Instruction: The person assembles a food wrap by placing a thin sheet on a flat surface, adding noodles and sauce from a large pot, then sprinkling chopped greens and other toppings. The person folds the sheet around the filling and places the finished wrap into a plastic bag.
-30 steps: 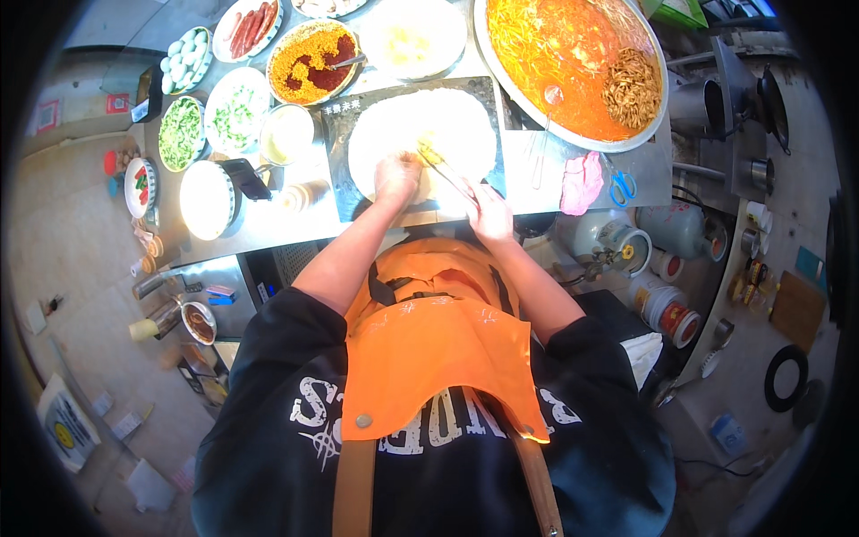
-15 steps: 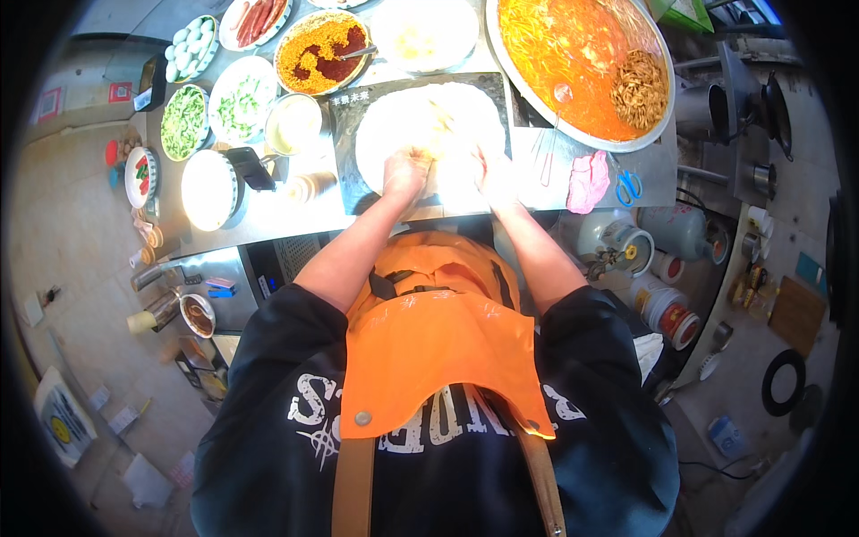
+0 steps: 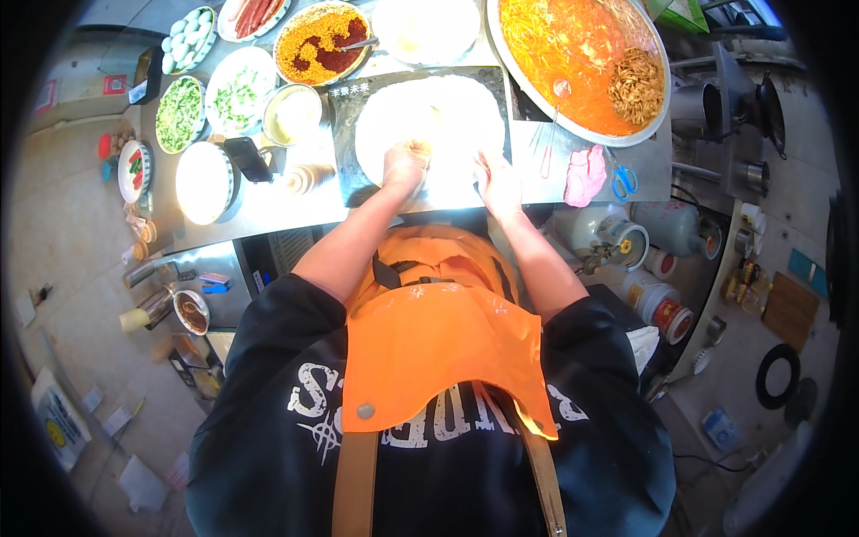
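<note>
A dark square board (image 3: 347, 130) lies at the table's near edge. On it is a broad white round (image 3: 385, 112), so washed out by glare that I cannot tell whether it is a sheet of dough or a plate. My left hand (image 3: 407, 167) is closed over its near left part, with a pale yellowish patch by the fingertips. What it grips is hidden. To the right, my right hand (image 3: 494, 179) has its fingers curled together at the round's near right edge. Glare hides what lies between them. The two hands are apart.
A large basin of orange-red shredded food (image 3: 573, 76) stands at the right. Bowls of chopped greens (image 3: 237, 94), eggs (image 3: 186, 40) and yellow-red seasoning (image 3: 313, 40) crowd the left and back. A phone (image 3: 248, 159), pink cloth (image 3: 586, 174) and blue-handled scissors (image 3: 624, 182) lie near the front edge.
My left hand has shifted slightly up from the near edge, its fingers still curled. The right hand stays almost in place. The whole view has moved a little.
</note>
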Demonstrator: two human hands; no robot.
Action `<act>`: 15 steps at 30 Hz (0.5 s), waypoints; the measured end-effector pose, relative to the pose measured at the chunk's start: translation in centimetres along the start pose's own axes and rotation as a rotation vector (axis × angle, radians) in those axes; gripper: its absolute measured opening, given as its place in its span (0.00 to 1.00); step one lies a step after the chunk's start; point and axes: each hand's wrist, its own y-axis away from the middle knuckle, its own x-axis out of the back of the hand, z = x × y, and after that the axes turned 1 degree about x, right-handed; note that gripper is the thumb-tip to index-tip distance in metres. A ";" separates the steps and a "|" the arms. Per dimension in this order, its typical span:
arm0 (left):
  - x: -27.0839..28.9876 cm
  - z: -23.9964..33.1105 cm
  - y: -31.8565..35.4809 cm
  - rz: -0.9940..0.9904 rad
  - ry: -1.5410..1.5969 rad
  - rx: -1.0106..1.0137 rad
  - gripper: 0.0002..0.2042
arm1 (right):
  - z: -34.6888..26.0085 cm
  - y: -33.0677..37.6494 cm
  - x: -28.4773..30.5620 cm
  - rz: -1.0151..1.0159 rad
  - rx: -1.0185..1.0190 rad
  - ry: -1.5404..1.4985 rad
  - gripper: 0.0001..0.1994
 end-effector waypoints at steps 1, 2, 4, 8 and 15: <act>0.1 0.1 0.1 0.006 -0.023 -0.012 0.04 | 0.1 -0.2 -0.2 0.005 0.003 0.000 0.18; 0.3 0.1 0.3 0.011 -0.058 0.013 0.03 | 0.2 -0.2 -0.2 -0.031 -0.060 0.004 0.18; 0.5 0.2 0.6 0.000 -0.020 0.050 0.03 | 0.0 0.1 0.2 0.005 -0.006 -0.004 0.18; 0.5 -0.3 0.4 -0.001 -0.093 -0.001 0.03 | -1.5 2.1 1.9 0.018 0.001 -0.065 0.18; -0.2 -1.0 -1.1 0.072 -0.244 -0.097 0.07 | -3.0 4.7 1.3 0.003 0.014 0.092 0.20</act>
